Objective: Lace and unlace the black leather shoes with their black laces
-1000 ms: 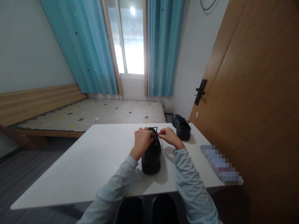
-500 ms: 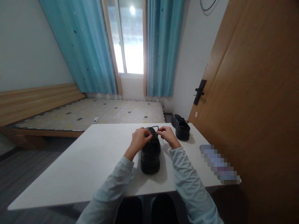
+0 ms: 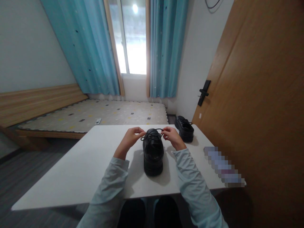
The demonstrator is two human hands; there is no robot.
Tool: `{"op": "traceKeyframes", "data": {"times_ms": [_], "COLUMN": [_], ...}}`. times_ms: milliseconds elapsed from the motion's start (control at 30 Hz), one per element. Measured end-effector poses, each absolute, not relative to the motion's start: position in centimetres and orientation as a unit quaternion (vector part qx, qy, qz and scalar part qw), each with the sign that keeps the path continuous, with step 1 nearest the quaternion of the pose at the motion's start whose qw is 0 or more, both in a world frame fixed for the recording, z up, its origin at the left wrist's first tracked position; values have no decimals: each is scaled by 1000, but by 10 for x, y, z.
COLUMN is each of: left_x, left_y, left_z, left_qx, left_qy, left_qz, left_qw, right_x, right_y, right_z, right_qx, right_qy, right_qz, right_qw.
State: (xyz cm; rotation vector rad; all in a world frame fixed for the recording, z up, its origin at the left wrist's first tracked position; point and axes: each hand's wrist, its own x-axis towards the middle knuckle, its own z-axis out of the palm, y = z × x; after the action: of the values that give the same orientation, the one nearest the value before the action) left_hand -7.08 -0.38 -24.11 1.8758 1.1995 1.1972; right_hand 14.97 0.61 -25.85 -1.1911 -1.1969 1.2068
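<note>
While both hands meet over a black shoe (image 3: 153,167), its heel faces the wearer and its toe points toward the window (image 3: 134,41). The shoe stands upright on a white table (image 3: 71,171), right of the tabletop's middle, its heel a little in from the near edge and its toe close to the far edge.

The left hand (image 3: 129,140) is at the shoe's left side, thumb and forefinger pinched together on the black lace (image 3: 153,136), where a small loop hangs. The right hand (image 3: 172,136) is at the opposite side, its fingertips closed on the lace's other part, which arches over the toe.

To the left, a wide stretch of bare tabletop runs out to the slanting side edge, leaving that elbow plenty of room. The right side is tighter: a second black shoe (image 3: 186,135) sits just beyond the right hand, by the far corner, and a blurred-out flat item (image 3: 223,167) lies along the right edge, beside a wooden door (image 3: 251,95). A bed (image 3: 123,111) lies past the far edge.
</note>
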Motion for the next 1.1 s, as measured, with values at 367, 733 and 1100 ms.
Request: {"op": "traceKeyframes", "data": {"times_ms": [367,733,1100], "left_x": [-62,-59,-48], "left_y": [-9,-14,-15], "left_z": [-239,-238,-240], "left_qx": [584,538,578], "left_qy": [330,293,323], "left_qz": [578,608,592], "left_qw": [465,506,460], "right_x": [146,144,138], "right_y": [8,11,2], "right_z": [-262,-268,-258], "right_qx": [-506,-503,-416], "right_qy": [-519,-624,-498], "right_qz": [485,364,556], "right_qw": [489,474,519]}}
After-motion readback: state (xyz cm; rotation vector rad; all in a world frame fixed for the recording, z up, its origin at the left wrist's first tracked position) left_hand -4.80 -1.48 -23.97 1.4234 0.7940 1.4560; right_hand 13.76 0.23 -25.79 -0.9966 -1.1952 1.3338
